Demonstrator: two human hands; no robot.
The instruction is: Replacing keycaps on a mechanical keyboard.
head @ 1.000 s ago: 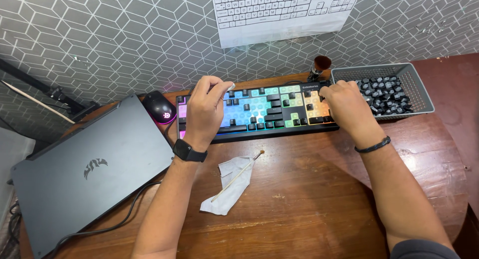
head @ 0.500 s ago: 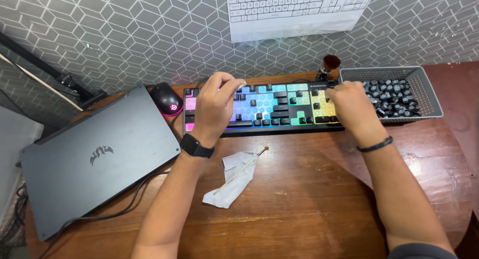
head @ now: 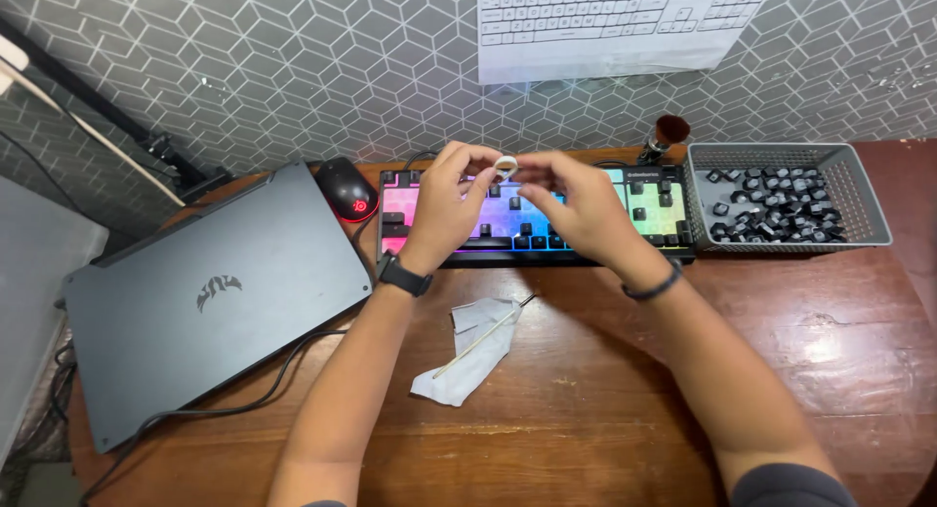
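While both hands hover above the backlit keyboard [head: 547, 219], left hand [head: 444, 209] and right hand [head: 576, 209] pinch one small white keycap [head: 505, 164]. Wipe [head: 473, 356] lies on counter [head: 586, 409].

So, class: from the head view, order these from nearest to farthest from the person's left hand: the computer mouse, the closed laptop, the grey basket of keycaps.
Measured from the left hand:
1. Computer mouse, just to its left, beside the lit keyboard.
2. Closed laptop, further left and lower on the table.
3. Grey basket of keycaps, far right, beyond the right hand.
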